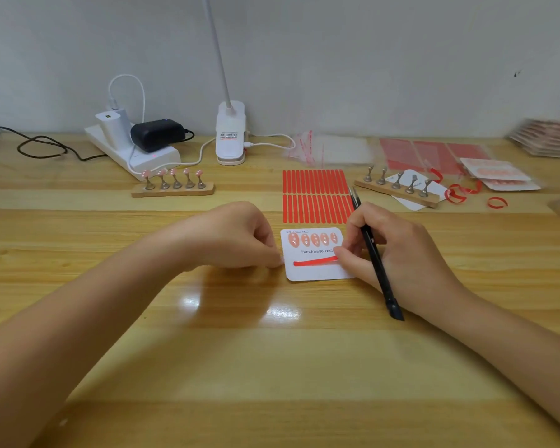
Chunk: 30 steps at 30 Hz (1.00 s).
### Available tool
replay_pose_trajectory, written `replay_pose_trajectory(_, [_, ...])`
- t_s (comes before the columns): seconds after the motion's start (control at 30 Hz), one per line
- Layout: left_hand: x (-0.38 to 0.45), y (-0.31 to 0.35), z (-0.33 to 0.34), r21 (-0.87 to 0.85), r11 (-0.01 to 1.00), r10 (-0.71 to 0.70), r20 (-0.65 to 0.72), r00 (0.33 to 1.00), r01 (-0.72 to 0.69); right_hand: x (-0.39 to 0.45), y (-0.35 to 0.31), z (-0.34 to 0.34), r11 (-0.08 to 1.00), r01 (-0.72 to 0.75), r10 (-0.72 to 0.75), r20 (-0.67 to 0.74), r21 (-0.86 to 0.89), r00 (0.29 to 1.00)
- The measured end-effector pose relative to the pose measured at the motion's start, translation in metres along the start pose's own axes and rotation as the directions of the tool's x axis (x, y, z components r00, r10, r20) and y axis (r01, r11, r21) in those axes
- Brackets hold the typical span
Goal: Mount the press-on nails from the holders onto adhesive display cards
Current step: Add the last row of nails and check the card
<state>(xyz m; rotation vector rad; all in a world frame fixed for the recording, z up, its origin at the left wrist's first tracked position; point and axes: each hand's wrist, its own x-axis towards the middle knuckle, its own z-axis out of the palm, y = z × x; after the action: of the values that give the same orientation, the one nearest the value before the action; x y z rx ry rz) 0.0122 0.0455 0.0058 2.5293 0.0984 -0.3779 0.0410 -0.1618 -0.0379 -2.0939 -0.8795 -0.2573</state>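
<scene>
The display card (316, 270) lies flat on the counter (272, 350), five nails in its top row and a red adhesive strip (314, 262) below. The left hand (236, 236) pins its left edge with curled fingertips. The right hand (392, 250) clenches black tweezers (374, 253) while a fingertip presses the strip's right end. Five nails wait on the left holder (172, 184). Judged light, rigid, glossy and slippery: take hold by the side edges.
</scene>
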Motion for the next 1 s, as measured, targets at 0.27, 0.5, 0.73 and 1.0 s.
replay_pose_trajectory(0.27, [-0.023,-0.023,0.03,0.362,0.769,0.63,-0.294,0.718,-0.527,0.001,0.001,0.001,1.0,-0.005,0.005,-0.001,-0.002,1.0])
replay_pose_trajectory(0.5, [-0.023,-0.026,0.038,0.207,0.82,0.572,-0.334,0.749,-0.534,0.001,0.001,0.001,1.0,-0.025,0.025,0.0,0.018,1.0])
replay_pose_trajectory(0.73, [-0.024,-0.024,0.041,0.256,0.815,0.579,-0.387,0.718,-0.52,0.0,0.001,0.001,1.0,-0.008,0.008,0.016,0.027,1.0])
replay_pose_trajectory(1.0, [-0.025,-0.021,0.045,0.305,0.799,0.601,-0.413,0.684,-0.518,0.0,0.001,0.0,0.997,0.06,-0.058,0.046,-0.055,0.997])
